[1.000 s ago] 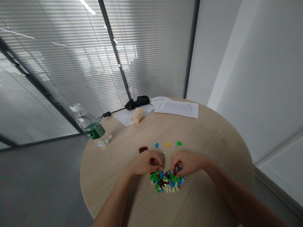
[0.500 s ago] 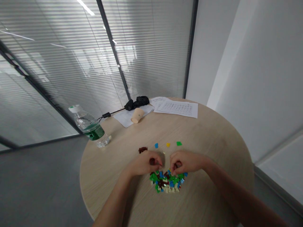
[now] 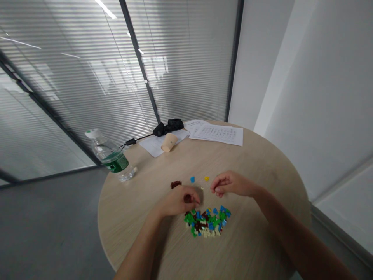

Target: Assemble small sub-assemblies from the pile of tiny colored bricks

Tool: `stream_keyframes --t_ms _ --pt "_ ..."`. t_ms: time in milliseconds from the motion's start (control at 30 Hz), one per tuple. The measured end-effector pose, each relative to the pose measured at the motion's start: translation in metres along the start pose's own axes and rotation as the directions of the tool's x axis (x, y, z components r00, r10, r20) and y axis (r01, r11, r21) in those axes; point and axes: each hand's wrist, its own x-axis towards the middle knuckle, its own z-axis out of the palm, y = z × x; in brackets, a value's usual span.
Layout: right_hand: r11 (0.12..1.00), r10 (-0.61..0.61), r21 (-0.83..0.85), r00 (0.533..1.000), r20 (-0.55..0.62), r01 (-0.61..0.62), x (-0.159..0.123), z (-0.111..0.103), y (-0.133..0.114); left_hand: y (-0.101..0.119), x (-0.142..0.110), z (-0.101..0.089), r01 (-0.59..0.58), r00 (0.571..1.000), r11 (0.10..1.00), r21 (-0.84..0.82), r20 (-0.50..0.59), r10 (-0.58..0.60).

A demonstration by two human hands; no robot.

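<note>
A heap of small bricks [image 3: 206, 223], green, blue, brown and cream, lies on the round wooden table [image 3: 256, 163]. My left hand [image 3: 179, 201] rests just behind the heap's left end, its fingers curled round a dark brown brick. My right hand [image 3: 230, 183] hovers behind the heap's right end with thumb and fingers pinched together; what they hold is hidden. Further back lie a brown brick cluster [image 3: 176, 184], a single blue brick [image 3: 192, 179] and a single yellow brick [image 3: 206, 178], the yellow one just left of my right fingertips.
A water bottle [image 3: 112, 155] with a green label stands at the table's left edge. At the back are a tipped paper cup [image 3: 169, 142], printed sheets [image 3: 217, 134], a black bundle [image 3: 170, 125] and a cable [image 3: 136, 139]. Glass partitions with blinds stand behind.
My right hand has lifted off the heap and moved back and slightly right, now covering the spot where a green brick lay. My left hand has stayed put.
</note>
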Motion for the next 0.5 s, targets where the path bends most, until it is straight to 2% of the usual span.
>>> stream_keyframes --t_ms 67,133,200,267,400,500 --pt "1.0 0.0 -0.021 0.999 -0.05 -0.001 0.001 -0.005 0.002 0.0 0.0 0.0 -0.003 1.0 1.0 0.003 -0.001 0.003" --pt "0.995 -0.032 -0.101 0.988 -0.153 0.016 0.002 -0.011 0.005 -0.001 0.0 0.0 0.001 1.0 1.0 0.011 -0.009 -0.001" --pt "0.97 -0.097 -0.241 0.955 -0.279 0.028 0.003 -0.019 0.01 -0.002 0.0 0.0 0.002 1.0 1.0 0.019 -0.015 -0.001" --pt "0.919 -0.158 -0.394 0.921 -0.356 0.005 0.003 -0.026 0.015 -0.003 0.0 0.0 -0.006 1.0 1.0 0.023 -0.018 0.006" --pt "0.825 -0.219 -0.564 0.907 -0.36 -0.024 0.002 -0.032 0.021 -0.004 0.0 0.0 -0.019 1.0 0.999 0.039 -0.014 0.019" --pt "0.824 -0.234 -0.567 0.914 -0.332 0.004 0.003 -0.025 0.018 -0.003 0.001 0.001 -0.022 0.998 0.994 0.108 -0.057 0.029"
